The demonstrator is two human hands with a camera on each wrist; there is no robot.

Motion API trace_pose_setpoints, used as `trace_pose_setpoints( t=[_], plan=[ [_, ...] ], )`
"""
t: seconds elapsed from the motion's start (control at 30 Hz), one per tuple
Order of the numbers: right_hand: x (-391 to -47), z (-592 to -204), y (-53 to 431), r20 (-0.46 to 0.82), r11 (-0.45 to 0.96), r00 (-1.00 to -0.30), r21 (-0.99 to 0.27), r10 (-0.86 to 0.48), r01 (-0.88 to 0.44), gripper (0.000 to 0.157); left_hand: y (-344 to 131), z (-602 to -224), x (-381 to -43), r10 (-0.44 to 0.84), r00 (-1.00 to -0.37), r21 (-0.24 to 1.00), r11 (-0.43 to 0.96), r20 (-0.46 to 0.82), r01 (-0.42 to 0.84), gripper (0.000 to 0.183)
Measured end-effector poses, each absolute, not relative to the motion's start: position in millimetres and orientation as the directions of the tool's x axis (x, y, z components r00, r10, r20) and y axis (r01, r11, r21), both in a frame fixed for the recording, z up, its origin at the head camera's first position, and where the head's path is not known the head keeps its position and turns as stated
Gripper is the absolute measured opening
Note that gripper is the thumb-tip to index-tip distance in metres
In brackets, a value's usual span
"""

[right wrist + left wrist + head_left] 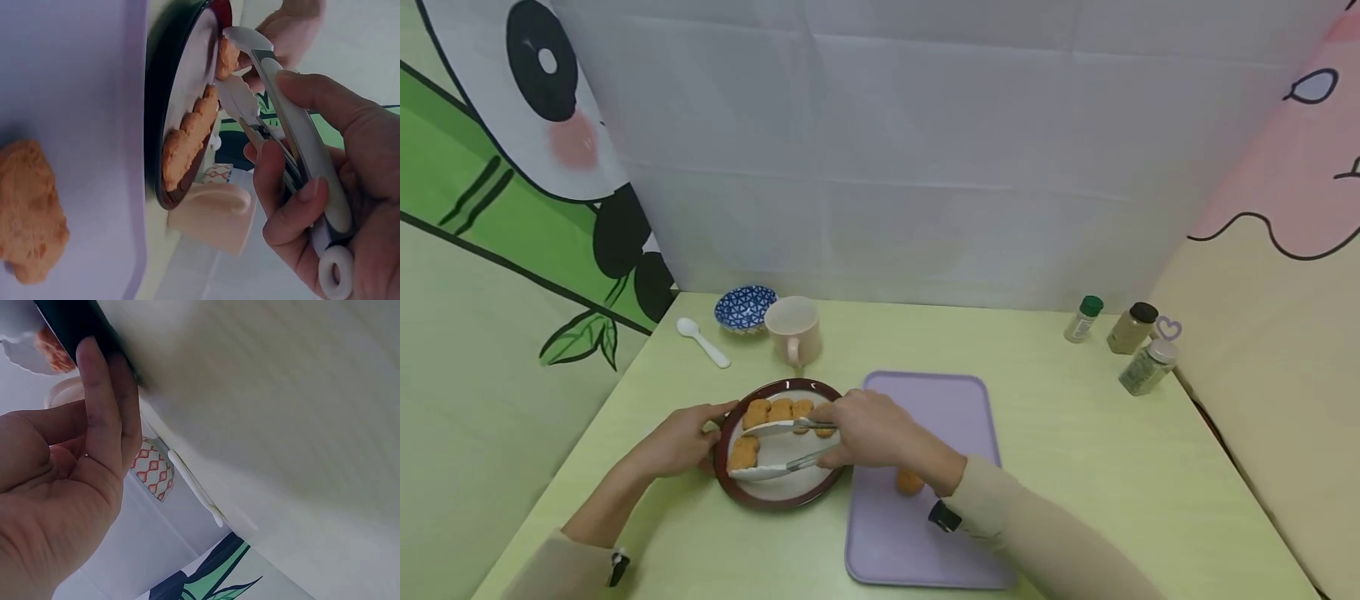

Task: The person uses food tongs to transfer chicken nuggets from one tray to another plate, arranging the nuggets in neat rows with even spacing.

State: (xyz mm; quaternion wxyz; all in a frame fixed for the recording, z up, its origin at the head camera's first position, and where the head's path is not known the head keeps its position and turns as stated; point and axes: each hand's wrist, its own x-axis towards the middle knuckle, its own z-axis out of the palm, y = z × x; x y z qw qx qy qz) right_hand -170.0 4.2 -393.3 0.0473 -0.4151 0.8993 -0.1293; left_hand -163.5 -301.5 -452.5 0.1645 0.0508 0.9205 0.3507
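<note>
My right hand (872, 429) grips white-tipped metal tongs (300, 137) by their handles. The tips of the tongs are spread over a brown-rimmed plate (778, 502), on either side of a golden-brown breaded nugget (744, 452). Several more nuggets (194, 134) lie in a row along the far part of the plate. At the plate's left rim is my left hand (676, 442), holding the edge; in the left wrist view its fingers (100, 406) lie against the dark outer side. Another nugget (28, 209) sits on a lilac tray (891, 542), partly hidden by my right forearm in the head view.
Behind the plate stand a pink mug (793, 329) and a blue-patterned bowl (745, 308), with a white spoon (703, 342) to their left. Spice jars (1083, 319) are grouped at the back right. A white cloth backdrop (925, 167) borders the table's far edge.
</note>
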Motion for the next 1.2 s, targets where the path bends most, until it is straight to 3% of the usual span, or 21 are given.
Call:
trace_pose_setpoints(
  t=[0.4,0.73,1.0,1.2],
  plan=[
    [-175,-403,-6,-0.022,0.670,-0.697,-0.298,-0.717,-0.680,0.052,-298,-454,-167,0.209,-0.942,0.656,0.754,-0.263,-0.016,0.052],
    [-171,-399,7,0.007,0.642,-0.680,-0.325,-0.733,-0.694,0.062,-297,-454,-165,0.197,-0.942,0.651,0.758,-0.272,-0.030,0.052],
    [-157,-374,86,0.079,0.596,-0.648,-0.323,-0.757,-0.735,0.062,-298,-453,-164,0.184,-0.944,0.625,0.780,-0.274,-0.030,0.051],
    [-151,-366,165,0.025,0.631,-0.661,-0.271,-0.750,-0.727,0.060,-301,-454,-164,0.182,-0.947,0.620,0.785,-0.265,-0.023,0.051]
  ],
)
